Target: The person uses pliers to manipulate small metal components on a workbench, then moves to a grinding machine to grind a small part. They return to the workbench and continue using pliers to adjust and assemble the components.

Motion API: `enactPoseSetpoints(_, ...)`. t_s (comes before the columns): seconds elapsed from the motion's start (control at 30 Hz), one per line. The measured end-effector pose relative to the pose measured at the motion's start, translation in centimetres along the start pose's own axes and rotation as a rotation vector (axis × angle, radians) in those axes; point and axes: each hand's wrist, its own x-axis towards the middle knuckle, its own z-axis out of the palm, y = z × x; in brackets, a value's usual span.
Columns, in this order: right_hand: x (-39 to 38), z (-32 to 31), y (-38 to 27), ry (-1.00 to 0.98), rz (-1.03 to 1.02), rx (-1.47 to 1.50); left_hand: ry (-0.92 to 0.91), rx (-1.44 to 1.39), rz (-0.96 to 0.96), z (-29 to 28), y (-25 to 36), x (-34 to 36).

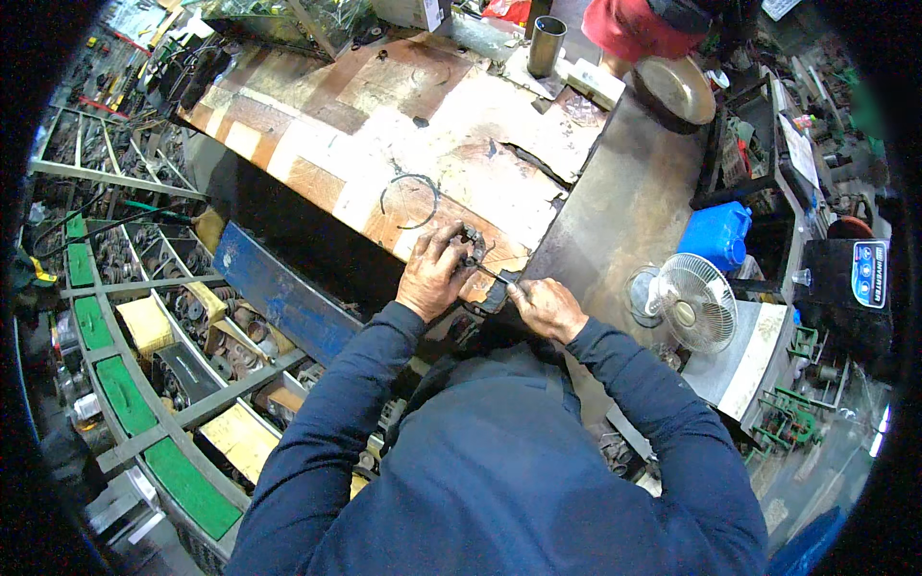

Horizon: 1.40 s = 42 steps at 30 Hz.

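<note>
At the front edge of the workbench point(413, 144), my left hand point(432, 276) is closed around a small, dark, greasy metal part point(470, 238) with an irregular outline. My right hand point(551, 308) grips a thin dark screwdriver-like tool point(494, 276), whose shaft points left toward that part. Fingers hide much of the metal part, and whether the tip touches it is hard to make out. Beyond my hands, a thin dark wire ring point(383, 204) lies on the stained cardboard covering.
A metal cylinder point(546, 46) stands at the back, near a round metal pan point(675, 91). To the right are a small fan point(693, 302) and a blue jerrycan point(715, 235). Compartments of metal parts point(197, 302) line the left, beside a blue metal panel point(288, 298).
</note>
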Motion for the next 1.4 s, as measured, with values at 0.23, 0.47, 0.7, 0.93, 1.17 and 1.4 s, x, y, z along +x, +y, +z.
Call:
enactPoseSetpoints(0.23, 0.4, -0.9, -0.1, -0.120, -0.048, 0.103, 0.022, 0.143, 0.023, 0.6, 0.6, -0.7)
enactPoseSetpoints(0.47, 2.1, 2.1, 4.3, -0.103, -0.210, 0.527, 0.054, 0.136, 0.032, 0.5, 1.3, 0.1)
enactPoseSetpoints(0.7, 0.6, 3.3, 3.4, 0.049, -0.081, 0.274, 0.135, 0.163, -0.008, 1.7, 1.4, 0.6)
enactPoseSetpoints(0.93, -1.9, -3.6, 0.5, 0.054, -0.024, 0.081, 0.352, -0.275, -0.226, -2.8, 3.4, -0.1)
enactPoseSetpoints(1.17, 3.6, -3.1, -4.4, 0.362, -0.414, -0.107, 0.469, -0.327, -0.860, -3.8, 2.4, -15.6)
enactPoseSetpoints(1.4, 9.7, -3.0, -6.3, 0.214, -0.700, -0.391, 0.365, -0.228, -1.867, 1.8, 8.8, -36.6)
